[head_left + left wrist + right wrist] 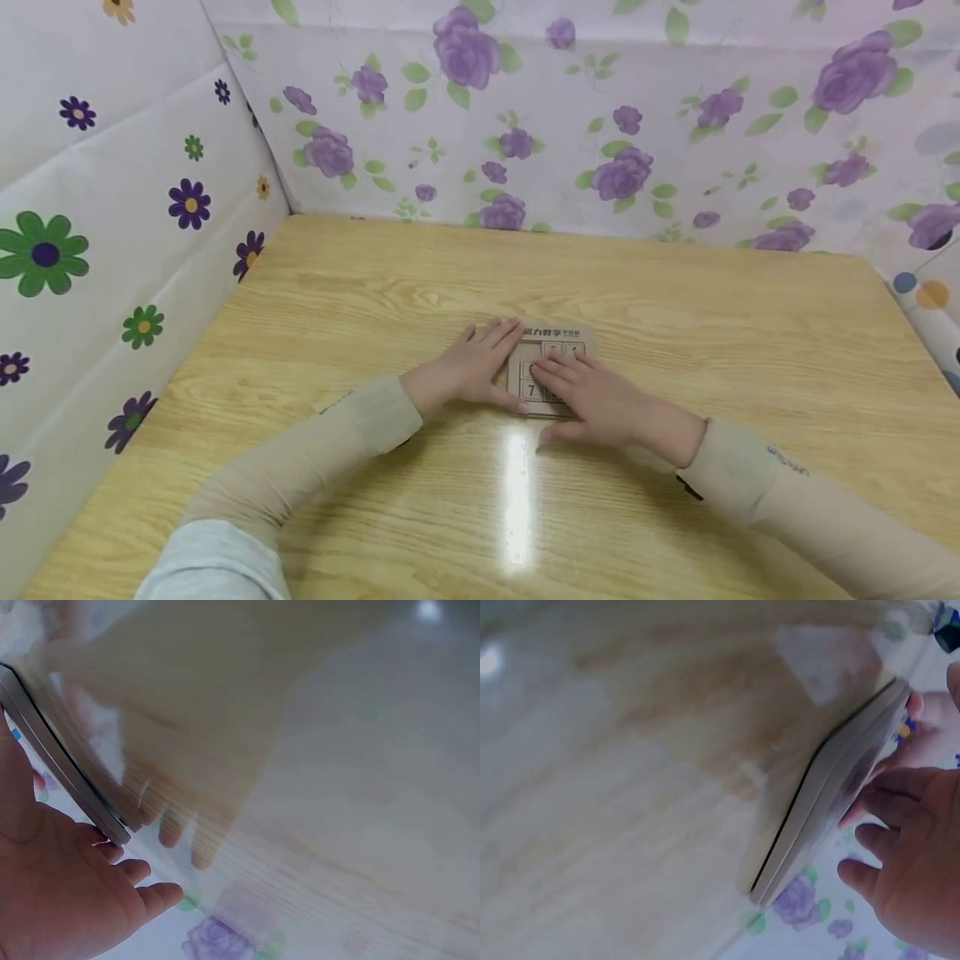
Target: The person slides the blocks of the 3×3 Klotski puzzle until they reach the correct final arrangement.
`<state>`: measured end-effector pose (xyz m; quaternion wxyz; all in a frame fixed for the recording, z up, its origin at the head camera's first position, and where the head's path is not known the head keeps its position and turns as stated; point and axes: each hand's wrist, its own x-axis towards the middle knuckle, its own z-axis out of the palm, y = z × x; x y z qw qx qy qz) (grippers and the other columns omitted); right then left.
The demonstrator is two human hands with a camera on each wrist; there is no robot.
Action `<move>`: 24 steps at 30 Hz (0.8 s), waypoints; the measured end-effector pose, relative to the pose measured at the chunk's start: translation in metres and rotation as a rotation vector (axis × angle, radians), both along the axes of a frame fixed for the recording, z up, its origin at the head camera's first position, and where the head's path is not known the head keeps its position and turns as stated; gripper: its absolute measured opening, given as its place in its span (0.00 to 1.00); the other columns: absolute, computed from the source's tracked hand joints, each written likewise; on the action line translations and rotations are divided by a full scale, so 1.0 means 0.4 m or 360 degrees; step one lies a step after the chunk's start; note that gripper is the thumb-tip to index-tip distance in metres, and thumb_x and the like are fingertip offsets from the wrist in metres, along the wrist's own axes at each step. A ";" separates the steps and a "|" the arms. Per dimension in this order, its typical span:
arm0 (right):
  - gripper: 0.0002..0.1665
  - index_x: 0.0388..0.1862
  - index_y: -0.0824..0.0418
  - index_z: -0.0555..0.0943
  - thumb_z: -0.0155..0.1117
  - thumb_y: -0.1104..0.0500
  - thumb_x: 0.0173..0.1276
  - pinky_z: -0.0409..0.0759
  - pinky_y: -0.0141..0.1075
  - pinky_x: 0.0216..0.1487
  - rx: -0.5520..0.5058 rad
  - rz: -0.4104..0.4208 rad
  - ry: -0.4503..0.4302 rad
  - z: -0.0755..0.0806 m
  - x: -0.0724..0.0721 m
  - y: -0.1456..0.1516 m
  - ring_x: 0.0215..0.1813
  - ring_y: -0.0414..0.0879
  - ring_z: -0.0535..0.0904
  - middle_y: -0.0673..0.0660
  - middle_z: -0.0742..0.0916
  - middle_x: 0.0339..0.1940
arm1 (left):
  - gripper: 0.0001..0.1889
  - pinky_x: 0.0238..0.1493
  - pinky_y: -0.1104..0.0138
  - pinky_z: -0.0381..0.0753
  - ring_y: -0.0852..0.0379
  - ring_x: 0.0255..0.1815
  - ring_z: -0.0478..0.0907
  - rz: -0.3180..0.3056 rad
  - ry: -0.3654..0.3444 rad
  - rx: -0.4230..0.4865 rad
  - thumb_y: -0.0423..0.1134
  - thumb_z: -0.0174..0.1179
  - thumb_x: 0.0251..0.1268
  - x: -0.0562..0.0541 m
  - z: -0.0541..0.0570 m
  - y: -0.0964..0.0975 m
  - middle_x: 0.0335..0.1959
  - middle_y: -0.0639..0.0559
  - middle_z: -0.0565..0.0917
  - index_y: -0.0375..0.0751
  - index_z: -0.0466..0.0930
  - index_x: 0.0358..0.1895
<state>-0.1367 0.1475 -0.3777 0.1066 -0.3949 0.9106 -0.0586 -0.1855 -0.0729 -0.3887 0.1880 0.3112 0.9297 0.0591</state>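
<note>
A wooden number sliding puzzle point(555, 332) lies flat on the table, with dark printed characters along its far rim. Framed numbered tiles fill much of it, among them a tile marked 7 point(532, 390); a bare slot shows at its far left. My left hand point(480, 364) holds the puzzle's left side, fingers at the far corner and thumb at the near corner. Fairly straight fingers of my right hand point(600, 404) rest on the tiles, hiding several, while the thumb lies off the near edge. Both wrist views show the puzzle's side edge point(67, 765) beside the hands point(922, 855).
The wood-grain table point(360, 275) extends around the puzzle, with a bright light reflection in front. Behind it hangs a purple-flowered cloth point(555, 108); another flowered cloth point(142, 233) borders the left side.
</note>
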 end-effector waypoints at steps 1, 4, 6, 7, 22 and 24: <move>0.51 0.74 0.66 0.57 0.53 0.32 0.65 0.47 0.56 0.76 -0.0007 -0.0020 0.0024 -0.001 -0.005 0.004 0.77 0.60 0.51 0.63 0.61 0.75 | 0.64 0.76 0.49 0.37 0.48 0.78 0.33 0.0002 -0.0006 0.0006 0.75 0.57 0.46 0.001 0.000 0.000 0.79 0.50 0.35 0.44 0.33 0.77; 0.50 0.73 0.67 0.59 0.53 0.33 0.65 0.49 0.56 0.75 -0.0001 -0.0093 0.0095 0.001 -0.018 0.013 0.76 0.61 0.53 0.63 0.64 0.74 | 0.63 0.76 0.49 0.36 0.49 0.78 0.33 0.0006 -0.0019 0.0018 0.75 0.58 0.46 0.001 0.001 -0.001 0.79 0.50 0.35 0.43 0.33 0.77; 0.50 0.72 0.68 0.60 0.54 0.33 0.65 0.51 0.57 0.75 0.0005 -0.0114 0.0114 0.003 -0.025 0.014 0.75 0.61 0.54 0.64 0.66 0.73 | 0.63 0.76 0.49 0.36 0.49 0.79 0.32 0.0009 -0.0024 0.0018 0.75 0.57 0.46 0.001 0.002 -0.001 0.79 0.50 0.34 0.44 0.33 0.77; 0.51 0.72 0.68 0.61 0.53 0.32 0.65 0.51 0.57 0.75 0.0009 -0.0115 0.0110 0.003 -0.027 0.014 0.75 0.61 0.55 0.65 0.66 0.73 | 0.63 0.76 0.49 0.36 0.49 0.79 0.32 0.0010 -0.0023 0.0017 0.75 0.57 0.47 0.001 0.002 -0.001 0.79 0.50 0.34 0.44 0.33 0.77; 0.53 0.75 0.66 0.55 0.52 0.31 0.65 0.46 0.54 0.77 -0.0021 -0.0053 -0.0017 -0.004 -0.039 -0.034 0.77 0.59 0.50 0.63 0.60 0.76 | 0.63 0.76 0.48 0.37 0.49 0.78 0.32 0.0002 -0.0002 -0.0007 0.75 0.56 0.47 -0.001 -0.005 -0.002 0.78 0.50 0.33 0.43 0.32 0.77; 0.52 0.75 0.64 0.55 0.51 0.31 0.65 0.46 0.54 0.77 -0.0042 -0.0091 -0.0037 -0.008 -0.041 -0.024 0.77 0.59 0.50 0.62 0.59 0.76 | 0.63 0.76 0.48 0.37 0.48 0.78 0.33 0.0007 0.0001 -0.0005 0.75 0.56 0.47 -0.001 -0.005 -0.002 0.78 0.50 0.34 0.43 0.32 0.77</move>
